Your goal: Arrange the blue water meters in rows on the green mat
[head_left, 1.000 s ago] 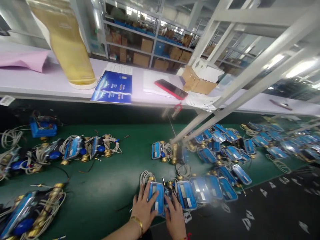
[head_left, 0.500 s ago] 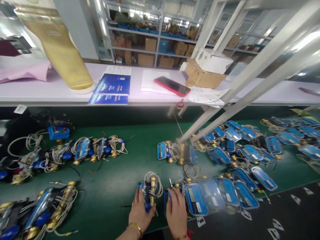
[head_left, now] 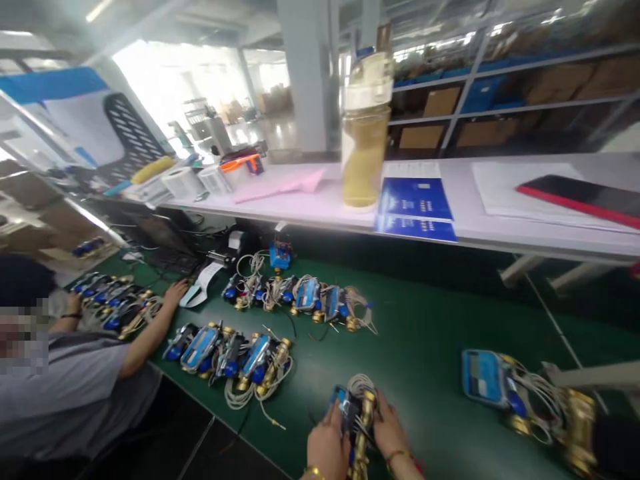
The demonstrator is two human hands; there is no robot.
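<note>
My left hand point(head_left: 326, 445) and my right hand point(head_left: 391, 430) both grip one blue water meter point(head_left: 356, 417) with a brass body and a coil of white cable on top, at the near edge of the green belt point(head_left: 425, 347). The meter stands on its side between my palms. To its left a row of several similar meters point(head_left: 227, 350) lies on the belt. Another meter point(head_left: 493, 380) lies face up to the right.
A co-worker in a grey shirt point(head_left: 65, 380) sits at the left, one hand point(head_left: 175, 293) on the belt near a label printer point(head_left: 227, 250). Further meters point(head_left: 300, 293) lie behind. The white shelf point(head_left: 500, 227) holds a yellow-filled bottle point(head_left: 364, 133), blue booklets point(head_left: 417, 207) and a red phone point(head_left: 580, 197).
My head has turned left, bringing the co-worker into view. Both hands now hold the meter together; earlier the right hand rested on a neighbouring meter.
</note>
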